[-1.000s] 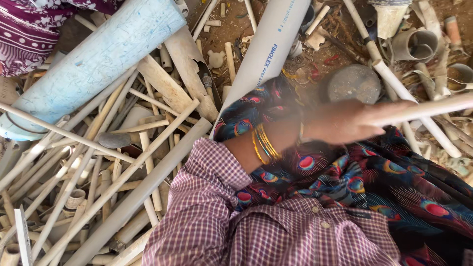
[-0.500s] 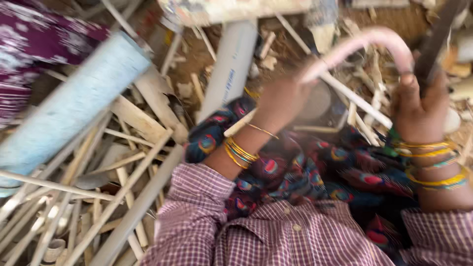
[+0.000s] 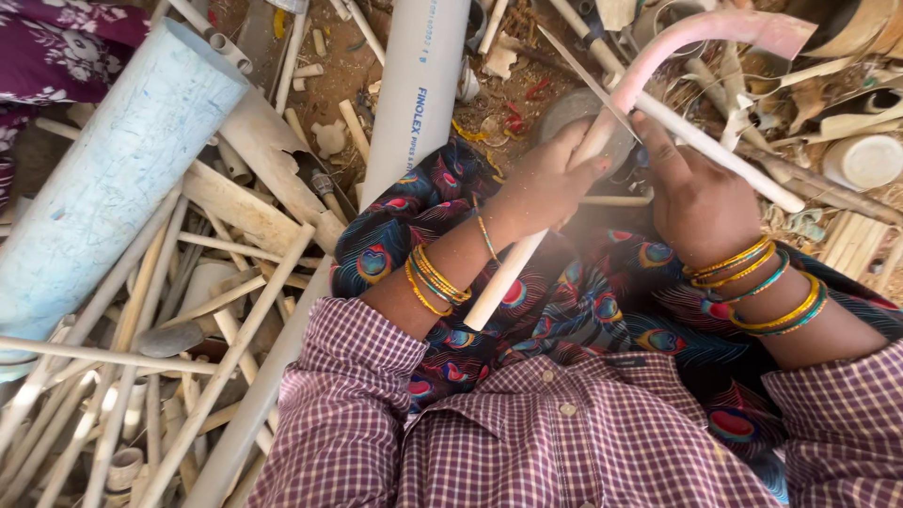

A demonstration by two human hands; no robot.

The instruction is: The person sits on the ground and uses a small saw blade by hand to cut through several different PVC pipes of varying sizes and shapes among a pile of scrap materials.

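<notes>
Hands first: my left hand [image 3: 550, 179] is clenched around a curved pale pipe [image 3: 602, 141], low on its straight run, while my right hand [image 3: 691, 193] grips a thinner straight pipe [image 3: 724, 150] that crosses it, held over my lap above the peacock-print cloth [image 3: 583, 301]. I judge the risk to be the crossing point: the two pipes press against each other between my hands, so one could slip and spring toward my fingers, and the bent pipe's ragged pink far end [image 3: 771, 28] looks sharp. No surface as such; I sit on bare dirt ground [image 3: 348, 75] outdoors, with a heap of thin scrap pipes [image 3: 141, 357] to the left, a wide pale-blue pipe [image 3: 113, 169] far left, and a white pipe [image 3: 419, 85] ahead.
</notes>
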